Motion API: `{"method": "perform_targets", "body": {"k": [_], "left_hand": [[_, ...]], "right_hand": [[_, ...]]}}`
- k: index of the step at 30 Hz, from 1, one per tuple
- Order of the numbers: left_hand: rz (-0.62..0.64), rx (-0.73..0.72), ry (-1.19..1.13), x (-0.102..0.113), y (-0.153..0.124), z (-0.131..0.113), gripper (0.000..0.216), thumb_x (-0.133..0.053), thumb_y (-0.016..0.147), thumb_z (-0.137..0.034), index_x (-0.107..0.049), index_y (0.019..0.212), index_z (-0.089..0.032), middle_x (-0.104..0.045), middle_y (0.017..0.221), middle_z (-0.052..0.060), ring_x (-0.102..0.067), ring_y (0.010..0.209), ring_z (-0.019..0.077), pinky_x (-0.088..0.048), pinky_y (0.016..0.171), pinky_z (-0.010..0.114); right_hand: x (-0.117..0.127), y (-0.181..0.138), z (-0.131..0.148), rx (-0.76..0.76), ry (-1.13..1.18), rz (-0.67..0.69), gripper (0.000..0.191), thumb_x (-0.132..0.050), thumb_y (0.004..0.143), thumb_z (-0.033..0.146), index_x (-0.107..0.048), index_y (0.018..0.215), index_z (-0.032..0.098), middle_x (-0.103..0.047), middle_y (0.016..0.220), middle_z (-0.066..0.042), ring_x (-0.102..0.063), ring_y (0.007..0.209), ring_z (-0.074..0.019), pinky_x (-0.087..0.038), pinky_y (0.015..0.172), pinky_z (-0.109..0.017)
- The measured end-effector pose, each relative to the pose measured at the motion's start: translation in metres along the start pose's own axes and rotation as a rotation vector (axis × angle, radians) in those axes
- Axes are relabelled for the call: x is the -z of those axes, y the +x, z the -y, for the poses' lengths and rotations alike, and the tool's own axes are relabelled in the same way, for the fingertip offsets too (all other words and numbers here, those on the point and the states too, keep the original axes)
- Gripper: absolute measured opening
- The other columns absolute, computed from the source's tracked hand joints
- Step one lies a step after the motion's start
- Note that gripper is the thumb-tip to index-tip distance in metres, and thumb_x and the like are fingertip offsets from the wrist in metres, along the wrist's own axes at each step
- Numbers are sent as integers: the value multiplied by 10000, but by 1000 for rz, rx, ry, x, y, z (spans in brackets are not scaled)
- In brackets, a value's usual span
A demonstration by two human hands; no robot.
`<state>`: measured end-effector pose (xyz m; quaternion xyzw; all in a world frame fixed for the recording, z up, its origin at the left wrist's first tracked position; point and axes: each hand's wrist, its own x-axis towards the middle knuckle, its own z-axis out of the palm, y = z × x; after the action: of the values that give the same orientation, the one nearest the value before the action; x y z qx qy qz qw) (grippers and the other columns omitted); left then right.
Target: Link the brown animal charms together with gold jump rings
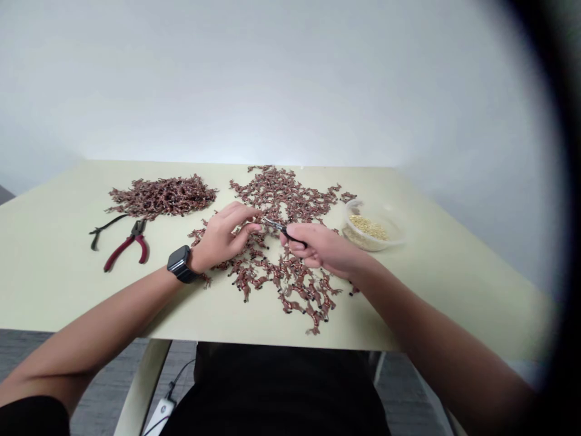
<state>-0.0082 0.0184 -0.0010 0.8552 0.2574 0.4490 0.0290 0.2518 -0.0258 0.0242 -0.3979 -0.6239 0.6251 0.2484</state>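
My left hand, with a black smartwatch on its wrist, is closed in a pinch on a small brown horse-shaped charm at its fingertips. My right hand is closed round small black-handled pliers, whose tip points left and meets the pinched charm. Both hands hover over a wide spread of small brown horse-shaped charms on the pale green table.
A second heap of brown charms lies at the back left. Red-handled pliers and a black-handled tool lie left of my watch. A clear plastic bowl of small gold bits stands at the right. A white wall rises behind.
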Motion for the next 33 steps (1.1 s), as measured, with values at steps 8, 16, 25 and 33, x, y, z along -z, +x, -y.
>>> {"method": "perform_targets", "body": {"k": [8, 16, 25, 33], "left_hand": [[44, 373, -349, -6, 0, -15, 220, -628, 964, -394, -665, 968, -177, -689, 858, 56, -610, 752, 162, -490, 700, 298], [75, 376, -365, -6, 1, -17, 238, -639, 957, -403, -684, 982, -171, -697, 855, 61, -599, 734, 156, -484, 681, 289], [53, 267, -216, -4, 0, -15, 180, -645, 958, -353, -679, 992, -180, -712, 882, 54, -640, 778, 164, -508, 714, 301], [2, -55, 66, -5, -3, -6, 226, -685, 934, -301, -653, 1121, -178, -711, 942, 88, -641, 862, 199, -538, 763, 339]], "right_hand": [[-5, 4, -11, 520, -823, -469, 277, -603, 940, 391, -611, 1137, 197, -639, 969, -62, -557, 776, -183, -423, 676, -316], [-1, 4, -14, 618, -919, -471, 300, -588, 952, 360, -591, 1197, 187, -653, 1059, -90, -609, 865, -206, -475, 751, -330], [-6, 0, -4, 340, -638, -326, 259, -537, 984, 454, -609, 950, 207, -535, 753, 3, -465, 627, -133, -355, 577, -281], [-1, -1, 4, -100, 273, 158, 376, -486, 990, 548, -565, 969, 181, -286, 748, 46, -127, 567, -95, -84, 427, -233]]}}
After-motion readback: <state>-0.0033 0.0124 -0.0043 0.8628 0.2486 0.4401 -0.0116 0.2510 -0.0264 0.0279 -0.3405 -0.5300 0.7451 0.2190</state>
